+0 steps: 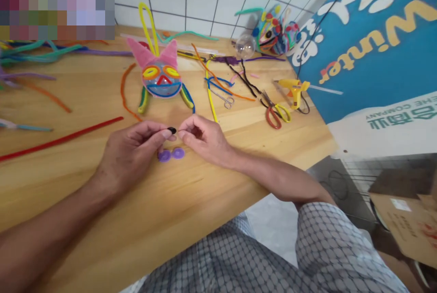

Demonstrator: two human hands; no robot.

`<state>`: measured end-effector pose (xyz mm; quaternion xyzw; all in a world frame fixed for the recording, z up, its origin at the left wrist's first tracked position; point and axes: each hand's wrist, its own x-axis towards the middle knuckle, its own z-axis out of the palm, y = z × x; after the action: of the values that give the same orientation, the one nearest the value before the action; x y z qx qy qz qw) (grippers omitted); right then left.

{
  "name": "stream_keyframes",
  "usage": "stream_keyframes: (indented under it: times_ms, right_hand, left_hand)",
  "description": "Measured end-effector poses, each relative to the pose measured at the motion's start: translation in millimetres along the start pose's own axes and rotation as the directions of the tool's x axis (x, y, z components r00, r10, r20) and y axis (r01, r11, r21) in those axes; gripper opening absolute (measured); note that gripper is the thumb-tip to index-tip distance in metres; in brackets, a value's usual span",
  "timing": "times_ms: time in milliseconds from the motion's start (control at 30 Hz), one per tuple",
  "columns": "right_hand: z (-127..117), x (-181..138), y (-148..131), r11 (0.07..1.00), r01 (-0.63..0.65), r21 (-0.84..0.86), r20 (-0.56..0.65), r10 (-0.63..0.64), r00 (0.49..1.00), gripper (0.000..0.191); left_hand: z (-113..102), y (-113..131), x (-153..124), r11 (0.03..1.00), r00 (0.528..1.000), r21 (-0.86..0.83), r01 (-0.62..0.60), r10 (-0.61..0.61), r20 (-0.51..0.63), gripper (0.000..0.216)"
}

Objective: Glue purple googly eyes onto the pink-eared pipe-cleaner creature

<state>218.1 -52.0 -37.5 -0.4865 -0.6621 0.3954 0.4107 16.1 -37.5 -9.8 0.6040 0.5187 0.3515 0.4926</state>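
My left hand (131, 149) pinches a small black bead-like piece (171, 130) between thumb and forefinger, just above the wooden table (102, 220). My right hand (201, 138) is curled in a pinch right beside it, fingertips almost touching the piece. Two small purple discs (170, 154) lie side by side on the table under my hands. Behind them stands a pipe-cleaner cat face (160, 77) with pink ears, yellow eye rings and a blue outline.
Loose pipe cleaners lie across the table: a red one (61, 140) at left, an orange one (124, 93), a yellow one (210, 97). Red-handled scissors (275, 113), small scissors (225, 99) and a yellow glue gun (295, 90) lie at right. A clear ball (245, 47) and another colourful figure (273, 31) sit at the back.
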Motion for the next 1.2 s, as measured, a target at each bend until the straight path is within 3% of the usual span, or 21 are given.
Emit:
stream_keyframes:
  times_ms: [333,1200]
  right_hand:
    - [0.4,0.4,3.2,1.000,-0.004,-0.006,0.013,0.004,1.000,0.018]
    - [0.3,2.6,1.6,0.998,-0.044,0.042,0.053,0.042,0.998,0.015]
  left_hand:
    - [-2.5,-2.1,0.9,0.992,1.000,0.123,0.007,-0.004,-0.024,0.021]
    - [-3.1,-1.8,-0.2,0.994,0.999,0.098,0.046,-0.047,0.000,0.016]
